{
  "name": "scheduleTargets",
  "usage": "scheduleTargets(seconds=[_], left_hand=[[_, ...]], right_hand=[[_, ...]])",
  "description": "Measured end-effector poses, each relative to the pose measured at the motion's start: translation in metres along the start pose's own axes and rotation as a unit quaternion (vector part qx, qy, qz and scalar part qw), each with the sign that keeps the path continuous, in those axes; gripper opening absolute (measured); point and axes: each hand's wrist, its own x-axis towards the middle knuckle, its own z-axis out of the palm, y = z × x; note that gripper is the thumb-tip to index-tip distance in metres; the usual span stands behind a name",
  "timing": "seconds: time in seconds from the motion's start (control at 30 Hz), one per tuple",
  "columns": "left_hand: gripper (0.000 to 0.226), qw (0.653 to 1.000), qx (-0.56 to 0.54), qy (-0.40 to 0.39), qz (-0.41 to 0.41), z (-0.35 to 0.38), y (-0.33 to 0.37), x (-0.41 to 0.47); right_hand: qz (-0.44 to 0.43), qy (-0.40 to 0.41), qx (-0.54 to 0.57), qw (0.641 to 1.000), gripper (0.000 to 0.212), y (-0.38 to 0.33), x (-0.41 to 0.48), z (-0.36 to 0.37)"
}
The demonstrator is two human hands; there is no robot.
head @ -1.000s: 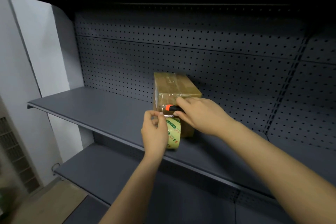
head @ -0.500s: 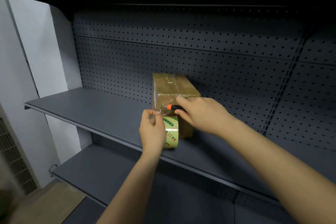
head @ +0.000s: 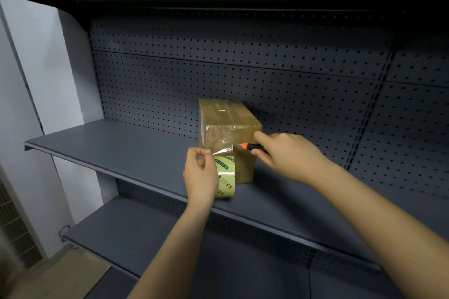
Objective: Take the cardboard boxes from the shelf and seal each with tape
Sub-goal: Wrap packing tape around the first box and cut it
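Box: the cardboard box (head: 228,119) stands on the shelf (head: 116,148), close to the pegboard back (head: 243,73), with a narrow face toward us. Glossy tape already crosses its top and runs down the front.
Handling: it looks light and stiff at the corners, but slick wherever the film lies. I'd take it by the bare cardboard side walls, one palm at 9 o'clock and one at 3.
Tape strip: a wrinkled clear tape strip (head: 223,150) leaves the front face toward 7 o'clock and runs down to the roll. It's thin, sticky and quick to fold on itself.
Tape roll: the tape roll (head: 226,175) hangs just beside the box's lower front, at its 7 o'clock.
Left hand: the left hand (head: 198,175) is curled round the roll, thumb and forefinger nipping where the strip comes off.
Right hand: the right hand (head: 289,155) comes in from 4 o'clock, wrapped round an orange-tipped cutter (head: 254,147), with the forefinger stretched onto the box's front.
Cutter tip: it points at the strip, and I cannot tell if a blade is out.
Watch: a slack strip could wrinkle before it's cut.
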Motion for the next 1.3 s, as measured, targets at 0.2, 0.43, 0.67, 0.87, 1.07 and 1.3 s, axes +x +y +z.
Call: scheduleTargets(seconds=[0.2, 0.43, 0.67, 0.87, 1.07, 1.3], left_hand=[[0.010, 1.000, -0.007, -0.003, -0.003, -0.001, 0.001, -0.002], [0.017, 1.000, -0.013, -0.008, -0.009, 0.000, 0.000, -0.004], [0.016, 1.000, -0.009, -0.012, -0.011, -0.001, 0.001, -0.002], [0.015, 1.000, -0.005, -0.010, -0.008, -0.001, 0.002, -0.001], [0.016, 1.000, 0.013, -0.014, -0.010, -0.002, 0.001, 0.002], [0.020, 0.998, 0.051, -0.020, -0.043, -0.002, -0.001, 0.002]], right_hand=[[0.057, -0.022, 0.042, 0.997, 0.025, 0.015, -0.020, 0.020], [0.064, -0.118, 0.098, 0.986, 0.026, 0.008, -0.036, 0.071], [0.064, -0.151, 0.047, 0.985, 0.031, 0.005, -0.035, 0.087], [-0.045, 0.237, 0.175, 0.955, 0.032, -0.003, 0.025, 0.036], [-0.083, 0.133, 0.316, 0.936, 0.040, -0.013, 0.088, 0.043], [-0.058, 0.180, 0.370, 0.910, 0.032, -0.009, 0.093, 0.053]])
